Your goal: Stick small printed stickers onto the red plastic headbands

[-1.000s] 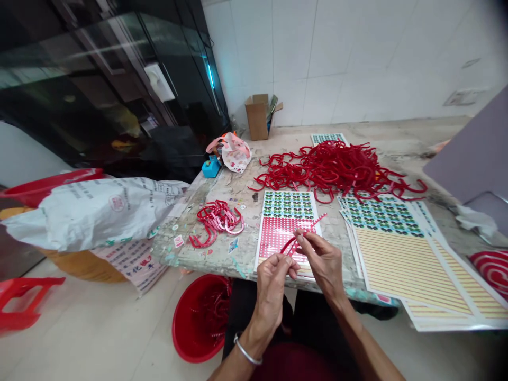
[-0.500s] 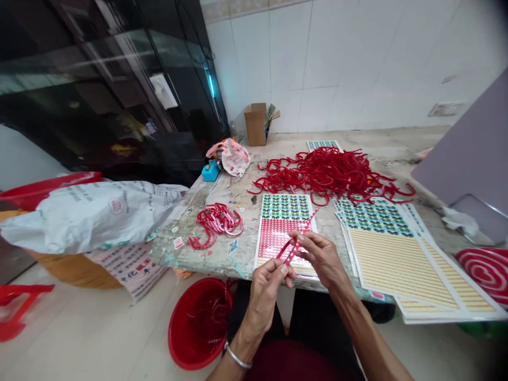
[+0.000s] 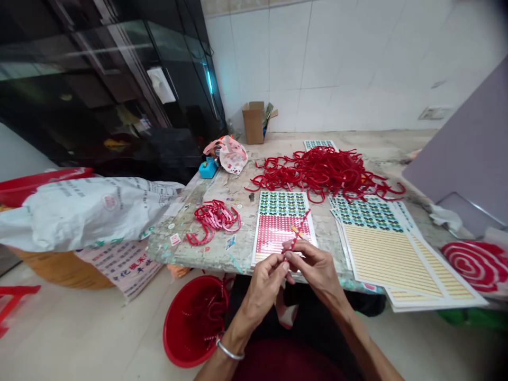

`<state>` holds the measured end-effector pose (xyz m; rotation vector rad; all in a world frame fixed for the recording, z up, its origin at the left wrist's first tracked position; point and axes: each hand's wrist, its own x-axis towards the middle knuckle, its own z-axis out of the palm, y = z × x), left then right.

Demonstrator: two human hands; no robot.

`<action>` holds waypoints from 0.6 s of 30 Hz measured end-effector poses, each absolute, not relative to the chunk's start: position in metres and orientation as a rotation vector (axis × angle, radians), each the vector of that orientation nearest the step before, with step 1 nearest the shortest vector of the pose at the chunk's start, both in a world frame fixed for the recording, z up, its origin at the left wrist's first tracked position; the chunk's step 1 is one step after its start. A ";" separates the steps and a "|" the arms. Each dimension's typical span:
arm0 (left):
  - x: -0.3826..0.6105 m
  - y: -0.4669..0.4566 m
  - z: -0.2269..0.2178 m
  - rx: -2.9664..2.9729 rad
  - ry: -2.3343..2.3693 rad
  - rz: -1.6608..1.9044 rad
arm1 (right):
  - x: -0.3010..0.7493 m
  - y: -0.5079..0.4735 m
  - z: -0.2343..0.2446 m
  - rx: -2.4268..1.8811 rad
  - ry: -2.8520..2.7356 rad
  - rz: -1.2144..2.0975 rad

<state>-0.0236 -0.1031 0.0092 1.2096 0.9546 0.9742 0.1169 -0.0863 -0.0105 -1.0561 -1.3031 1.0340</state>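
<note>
My left hand (image 3: 264, 286) and right hand (image 3: 316, 269) are close together, thumb and fingertips of each pinched on one thin red strip (image 3: 294, 243). Its free end, with pale spots, slants up and away over the printed sheet (image 3: 265, 225) in front of me on the table (image 3: 322, 227). I take this to be the fine part of the work: setting or pressing something along the strip by feel, though I can't be certain. As I judge it, the next move calls for a light, even pinch with both hands, keeping the strip straight so it doesn't twist.

The big heap (image 3: 325, 172) of red bands lies beyond the sheet, a smaller pile (image 3: 216, 216) with pink faces sits to its left, and more bands lie in the bucket (image 3: 174, 324) below the table's edge.

My fingers cover the strip's near end, so I can't tell whether it is one layer or two. A yellow sliver (image 3: 297, 232) crosses it; whether it clings to the strip or lies on the sheet, I can't say. My hands hide the sheet's lower part, the bucket's depths are dim, and overlapping edges keep me from counting the stack (image 3: 392, 259) at right
</note>
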 end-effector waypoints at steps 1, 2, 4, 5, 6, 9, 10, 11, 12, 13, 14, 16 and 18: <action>-0.022 -0.101 0.010 1.220 0.946 0.969 | 0.117 -0.089 -0.011 -1.043 -1.340 0.988; -0.021 -0.100 0.010 1.232 0.939 0.964 | 0.117 -0.092 -0.011 -1.029 -1.365 0.946; -0.019 -0.099 0.009 1.261 0.928 0.959 | 0.117 -0.096 -0.009 -1.007 -1.377 0.903; -0.018 -0.099 0.008 1.275 0.925 0.962 | 0.118 -0.097 -0.008 -1.010 -1.366 0.914; -0.018 -0.100 0.008 1.288 0.923 0.970 | 0.118 -0.097 -0.007 -1.021 -1.349 0.945; -0.022 -0.102 0.005 1.302 0.913 0.982 | 0.120 -0.095 -0.005 -1.059 -1.283 1.097; -0.024 -0.102 0.004 1.302 0.907 0.978 | 0.120 -0.093 -0.005 -1.060 -1.270 1.151; -0.027 -0.102 0.003 1.303 0.898 0.969 | 0.121 -0.091 -0.005 -1.057 -1.267 1.200; -0.029 -0.101 0.002 1.306 0.886 0.958 | 0.122 -0.089 -0.006 -1.053 -1.274 1.250; -0.032 -0.101 0.000 1.309 0.872 0.948 | 0.122 -0.087 -0.007 -1.047 -1.288 1.304; -0.034 -0.099 -0.001 1.311 0.857 0.938 | 0.123 -0.084 -0.008 -1.039 -1.305 1.361; -0.038 -0.096 -0.006 1.305 0.822 0.924 | 0.123 -0.079 -0.009 -1.015 -1.338 1.459; -0.041 -0.092 -0.009 1.300 0.805 0.922 | 0.123 -0.073 -0.010 -1.004 -1.355 1.488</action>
